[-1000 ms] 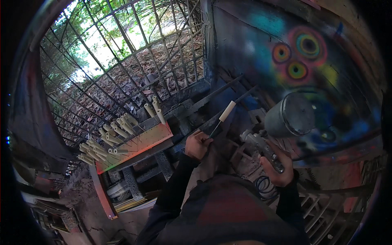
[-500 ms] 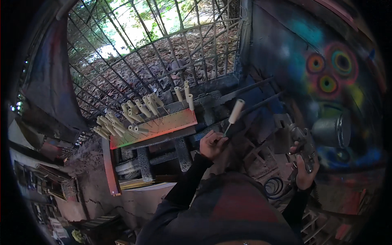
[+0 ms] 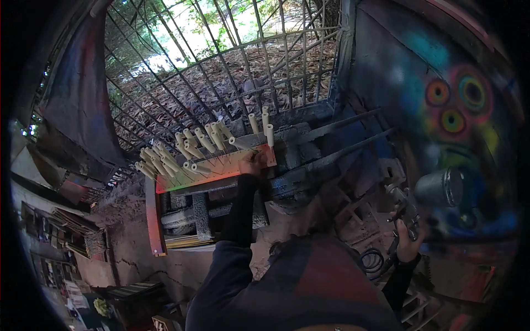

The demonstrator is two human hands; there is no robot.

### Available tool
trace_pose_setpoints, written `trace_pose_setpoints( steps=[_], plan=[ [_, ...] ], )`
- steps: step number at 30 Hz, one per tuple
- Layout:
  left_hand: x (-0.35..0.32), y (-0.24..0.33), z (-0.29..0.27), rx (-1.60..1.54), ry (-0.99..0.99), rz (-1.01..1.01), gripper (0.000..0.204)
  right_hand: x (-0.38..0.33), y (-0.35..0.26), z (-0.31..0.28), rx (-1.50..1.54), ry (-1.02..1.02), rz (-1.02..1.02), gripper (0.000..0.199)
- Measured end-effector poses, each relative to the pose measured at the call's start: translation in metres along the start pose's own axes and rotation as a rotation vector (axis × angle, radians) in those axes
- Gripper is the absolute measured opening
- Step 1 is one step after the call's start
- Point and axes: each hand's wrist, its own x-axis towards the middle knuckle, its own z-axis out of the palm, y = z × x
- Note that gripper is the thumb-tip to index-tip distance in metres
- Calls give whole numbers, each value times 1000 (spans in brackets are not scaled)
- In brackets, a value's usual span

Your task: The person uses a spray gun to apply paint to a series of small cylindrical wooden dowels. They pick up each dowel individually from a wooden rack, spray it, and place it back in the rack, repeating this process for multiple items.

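Observation:
My left hand (image 3: 253, 164) is over the right part of a red-orange board (image 3: 215, 168) dotted with small holes. Its fingers are closed, apparently round the thin stick of a cream-coloured tube (image 3: 239, 143), which tilts just beyond them; the stick itself is mostly hidden. Along the board stand several similar tubes (image 3: 205, 141) on thin sticks, some upright, others leaning; three are near its right end. Off to the right, my right hand (image 3: 407, 243) is wrapped round a metal spray gun (image 3: 407, 207) with a round silver cup (image 3: 440, 188).
Dark, crusted bars (image 3: 201, 212) support the board. Beyond it rises a metal grille (image 3: 221, 60), with leaf litter outside. A paint-stained panel (image 3: 408, 71) stands at the right, behind the spray gun. A coiled hose (image 3: 371, 260) lies below my right hand.
My left hand has carried the cream tube on its stick leftward and away from me, from beside the board to over it. My right hand keeps hold of the spray gun, slightly shifted.

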Motion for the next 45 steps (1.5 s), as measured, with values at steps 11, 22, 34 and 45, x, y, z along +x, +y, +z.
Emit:
trace_pose_setpoints(
  steps=[11, 22, 34, 45],
  plan=[
    [11, 1, 3, 129, -43, -20, 20, -7, 16, -11, -25, 2, -13, 41],
    [16, 12, 3, 317, -86, -49, 23, 2, 8, -1, -25, -73, 28, 40],
    [12, 37, -1, 409, -70, 23, 25, 2, 5, 7, 6, -47, 64, 35],
    [15, 21, -1, 364, -49, 117, 27, 4, 10, 3, 7, -51, 24, 51]
  ],
)
